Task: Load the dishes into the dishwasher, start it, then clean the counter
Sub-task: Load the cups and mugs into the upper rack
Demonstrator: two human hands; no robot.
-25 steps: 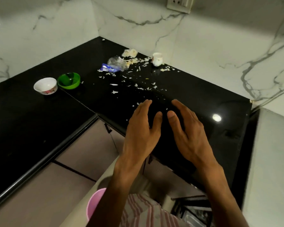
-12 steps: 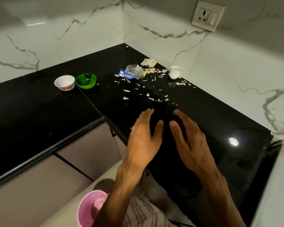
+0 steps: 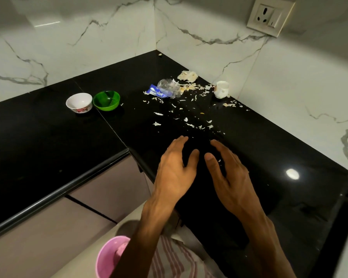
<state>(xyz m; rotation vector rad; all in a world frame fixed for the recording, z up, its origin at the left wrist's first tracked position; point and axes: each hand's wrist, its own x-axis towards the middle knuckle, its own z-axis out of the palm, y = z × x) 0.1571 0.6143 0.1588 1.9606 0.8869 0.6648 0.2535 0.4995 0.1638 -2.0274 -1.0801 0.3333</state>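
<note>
The left hand (image 3: 174,173) and the right hand (image 3: 229,177) are side by side over the black tabletop (image 3: 48,149), near its front edge. Both are spread out with the fingers nearly straight. They hold nothing. The thumbs point at each other and do not touch. I cannot tell if the palms press on the tabletop or float just above it.

The tabletop is not clean yet. Lots of little white scraps (image 3: 189,119) lie just past the fingertips and go on back to the wall. Near the wall there is a crumpled clear wrapper (image 3: 168,88) with a blue wrapper (image 3: 155,91) touching it. A pale lump of scraps (image 3: 188,75) sits behind them. A small white cup (image 3: 221,89) stands close to the wall on the right.

Two dishes are on the tabletop too. A white bowl (image 3: 79,102) and a green bowl (image 3: 106,100) stand just beside each other, far to the left of the mess. No dishwasher shows, so I cannot tell if it is loaded or running. With the bowls and the cup out here, it looks like the loading is not all done.

It looks like the hands are getting ready to push the scraps together. A pink bin (image 3: 109,255) stands on the floor below the edge. That could be where the scraps go. So most of the cleaning is left: the scraps, the wrappers, the cup and the bowls.
</note>
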